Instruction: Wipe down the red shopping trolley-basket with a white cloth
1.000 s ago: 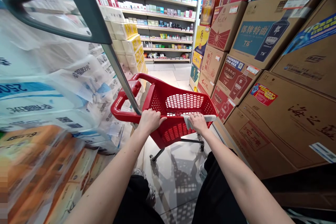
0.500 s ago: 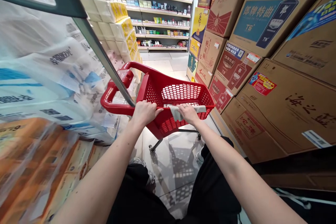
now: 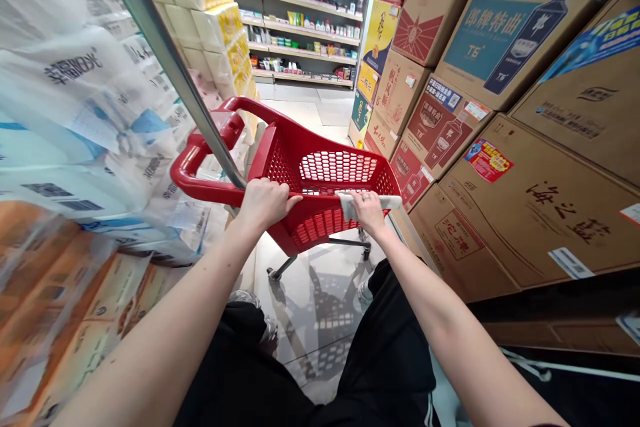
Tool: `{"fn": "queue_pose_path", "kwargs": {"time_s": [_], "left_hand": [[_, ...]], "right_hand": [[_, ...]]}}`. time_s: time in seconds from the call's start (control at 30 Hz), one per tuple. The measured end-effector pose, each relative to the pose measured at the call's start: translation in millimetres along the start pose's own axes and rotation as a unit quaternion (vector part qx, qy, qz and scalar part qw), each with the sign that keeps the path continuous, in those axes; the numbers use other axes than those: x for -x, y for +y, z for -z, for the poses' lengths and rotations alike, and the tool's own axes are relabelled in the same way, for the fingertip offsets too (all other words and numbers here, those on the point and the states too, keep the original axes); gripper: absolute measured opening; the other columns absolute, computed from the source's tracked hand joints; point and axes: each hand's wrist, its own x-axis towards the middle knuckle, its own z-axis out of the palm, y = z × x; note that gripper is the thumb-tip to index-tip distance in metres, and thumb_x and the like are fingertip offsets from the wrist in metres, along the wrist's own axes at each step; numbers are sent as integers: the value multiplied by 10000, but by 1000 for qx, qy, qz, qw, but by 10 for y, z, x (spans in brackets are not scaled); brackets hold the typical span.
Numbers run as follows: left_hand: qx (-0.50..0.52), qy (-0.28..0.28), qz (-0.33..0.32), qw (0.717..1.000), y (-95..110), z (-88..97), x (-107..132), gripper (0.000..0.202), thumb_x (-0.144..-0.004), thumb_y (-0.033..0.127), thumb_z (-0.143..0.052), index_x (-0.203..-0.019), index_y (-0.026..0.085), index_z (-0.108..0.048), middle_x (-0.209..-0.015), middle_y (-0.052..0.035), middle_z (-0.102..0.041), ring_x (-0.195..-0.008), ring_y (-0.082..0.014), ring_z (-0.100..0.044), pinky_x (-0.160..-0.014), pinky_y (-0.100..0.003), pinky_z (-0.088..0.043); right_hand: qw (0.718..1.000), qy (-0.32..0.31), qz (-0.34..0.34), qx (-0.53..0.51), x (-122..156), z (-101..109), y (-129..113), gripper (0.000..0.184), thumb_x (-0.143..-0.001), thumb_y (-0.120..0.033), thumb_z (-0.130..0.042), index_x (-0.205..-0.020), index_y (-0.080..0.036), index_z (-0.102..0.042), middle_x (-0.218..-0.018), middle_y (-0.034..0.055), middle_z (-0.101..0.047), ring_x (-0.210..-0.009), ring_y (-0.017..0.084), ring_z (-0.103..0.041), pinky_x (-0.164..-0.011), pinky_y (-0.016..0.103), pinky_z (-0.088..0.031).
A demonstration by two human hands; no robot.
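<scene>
A red plastic shopping cart (image 3: pixel 273 153) stands sideways before me, its handle end to the left. My left hand (image 3: pixel 265 203) is closed over the near rim, beside the metal pole (image 3: pixel 200 107) that rises at the handle end. Further right along the same rim, my right hand (image 3: pixel 369 212) presses a light grey cloth (image 3: pixel 390 202) against the edge, fingers curled over it. Part of the cloth hangs down the basket's outer side, and part is hidden under the hand.
Stacked cardboard cartons (image 3: pixel 540 207) line the right side. On the left are plastic-wrapped paper packs (image 3: pixel 75 93) and orange packs (image 3: pixel 35 260). Shelves of small goods (image 3: pixel 305 27) stand beyond the tiled floor (image 3: pixel 320 320). A cart wheel (image 3: pixel 273 275) is near my feet.
My right hand has slid the cloth along the rim to the right, towards the cart's far-right end. My left hand keeps its place on the rim. The whole view has shifted a little.
</scene>
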Motion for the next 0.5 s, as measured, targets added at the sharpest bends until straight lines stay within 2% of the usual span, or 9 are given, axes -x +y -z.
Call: {"fn": "queue_pose_path", "kwargs": {"time_s": [0.13,0.23,0.33,0.5], "left_hand": [[-40,-4,-7,999,16,9,2,582,-860,582,-328,-810,114,-671,-791,-185,-661,-820,-306,-593,-703,-373,-309],[-51,-6,-10,999,33,29,10,555,-865,560,-341,-811,117,-671,-789,-179,-665,-815,-303,-595,-698,-369,-309],[-58,-5,-12,998,49,51,22,567,-870,562,-330,-807,113,-670,-780,-176,-665,-794,-302,-596,-680,-365,-309],[-42,-6,-3,999,100,75,28,612,-868,593,-304,-807,109,-673,-771,-177,-664,-788,-301,-595,-678,-365,-313]], "right_hand": [[998,14,36,-53,-170,9,-580,431,-973,-361,-296,-1384,-287,-402,-1080,84,-582,-1008,221,-470,-957,368,-289],[995,20,50,-80,-259,21,-837,445,-977,-383,-275,-1400,-292,-379,-1047,73,-592,-995,212,-485,-945,350,-306],[993,9,70,-96,-253,16,-754,435,-979,-362,-286,-1395,-288,-388,-1063,65,-598,-996,200,-494,-938,330,-315],[994,-1,55,-96,-136,-1,-202,415,-971,-296,-328,-1368,-243,-435,-1092,77,-612,-1026,208,-495,-949,345,-314]]}}
